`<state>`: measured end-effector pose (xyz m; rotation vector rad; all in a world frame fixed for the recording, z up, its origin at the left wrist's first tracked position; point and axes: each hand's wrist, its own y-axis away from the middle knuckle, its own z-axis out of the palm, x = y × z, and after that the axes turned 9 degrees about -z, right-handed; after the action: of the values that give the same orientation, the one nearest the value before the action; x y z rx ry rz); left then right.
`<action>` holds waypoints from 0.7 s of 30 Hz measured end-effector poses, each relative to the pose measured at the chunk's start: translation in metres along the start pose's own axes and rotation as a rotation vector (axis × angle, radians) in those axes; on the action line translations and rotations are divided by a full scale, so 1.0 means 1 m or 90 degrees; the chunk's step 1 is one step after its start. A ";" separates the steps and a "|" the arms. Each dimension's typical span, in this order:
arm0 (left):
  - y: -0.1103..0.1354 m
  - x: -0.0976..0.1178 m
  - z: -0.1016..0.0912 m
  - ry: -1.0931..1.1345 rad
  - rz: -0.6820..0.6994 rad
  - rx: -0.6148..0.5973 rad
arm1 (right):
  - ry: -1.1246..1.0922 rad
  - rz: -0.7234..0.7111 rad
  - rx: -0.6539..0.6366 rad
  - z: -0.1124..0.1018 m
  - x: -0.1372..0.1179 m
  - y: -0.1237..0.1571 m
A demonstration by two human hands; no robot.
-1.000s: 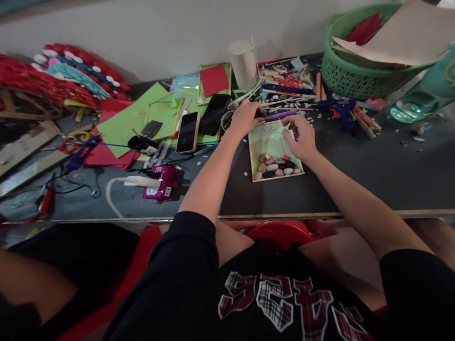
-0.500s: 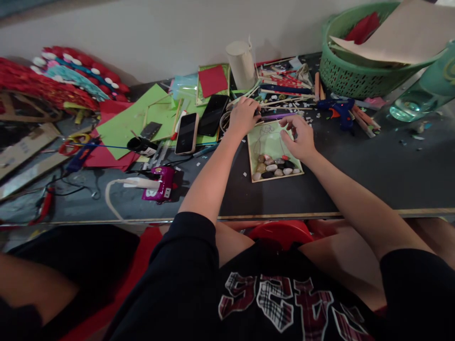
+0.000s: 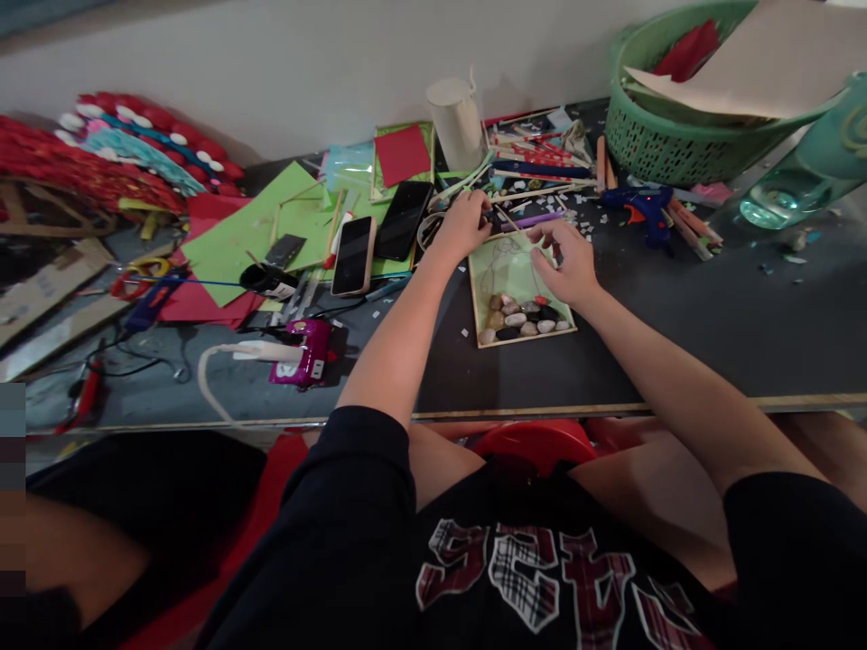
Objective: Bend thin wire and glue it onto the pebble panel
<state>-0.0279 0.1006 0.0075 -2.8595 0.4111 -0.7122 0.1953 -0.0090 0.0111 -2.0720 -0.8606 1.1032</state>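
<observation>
My left hand point(image 3: 466, 221) is closed at the top left corner of a framed green picture point(image 3: 501, 276), its fingers bent over something small and dark that is mostly hidden. Above the picture's right side, my right hand point(image 3: 565, 260) pinches a thin pale stick point(image 3: 509, 219), which slants up and left toward the left hand. The picture lies flat, with a thin wooden border, faint pencil-like lines, and several smooth pebbles point(image 3: 516, 320) along its lower edge. A small red piece point(image 3: 540, 300) sits among the pebbles.
Two phones point(image 3: 353, 256) and green paper point(image 3: 244, 236) lie to the left, near a purple power adapter point(image 3: 303, 354). Behind are a white cylinder point(image 3: 455, 122) and scattered sticks and scraps. Rightward are a blue glue gun point(image 3: 643, 209), a green basket point(image 3: 667, 144) and a bottle point(image 3: 789, 185).
A thin stick now shows between my two hands. Both hands have shifted only slightly, and the framed picture stays in about the same place.
</observation>
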 end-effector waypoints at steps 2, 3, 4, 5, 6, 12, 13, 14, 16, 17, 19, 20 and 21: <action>0.000 -0.004 0.001 0.016 0.011 0.006 | 0.006 0.004 -0.006 0.000 -0.001 0.000; -0.001 -0.006 0.002 0.019 0.016 -0.001 | 0.008 0.006 -0.009 0.000 -0.001 0.000; -0.001 -0.007 0.002 0.018 0.020 -0.012 | 0.010 0.008 -0.012 0.000 -0.001 0.000; -0.002 -0.008 0.002 0.015 0.024 -0.025 | 0.011 0.008 -0.014 0.000 -0.002 0.000; -0.002 -0.010 0.003 0.010 0.027 -0.037 | 0.011 0.008 -0.014 0.000 -0.002 0.000; -0.003 -0.013 0.008 0.004 0.020 -0.052 | 0.017 -0.007 0.002 0.003 0.000 0.002; -0.002 -0.013 0.008 0.006 0.014 -0.057 | 0.016 -0.009 0.005 0.004 0.000 0.002; -0.001 -0.012 0.007 0.006 0.013 -0.063 | 0.016 -0.010 0.008 0.004 0.000 0.002; 0.003 -0.009 0.001 -0.004 0.018 -0.071 | 0.016 -0.011 0.011 0.005 0.000 0.002; 0.005 -0.007 -0.002 -0.015 0.018 -0.072 | 0.017 -0.011 0.009 0.005 0.000 0.002; 0.010 -0.003 -0.009 -0.043 0.000 -0.063 | 0.020 -0.010 0.000 0.005 0.000 0.001; 0.011 -0.001 -0.012 -0.056 -0.016 -0.058 | 0.021 -0.009 -0.004 0.004 -0.001 0.001; 0.013 0.002 -0.014 -0.065 -0.030 -0.054 | 0.021 -0.006 -0.006 0.004 -0.001 0.000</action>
<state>-0.0363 0.0867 0.0180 -2.9788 0.3699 -0.5672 0.1913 -0.0093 0.0094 -2.0862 -0.8593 1.0587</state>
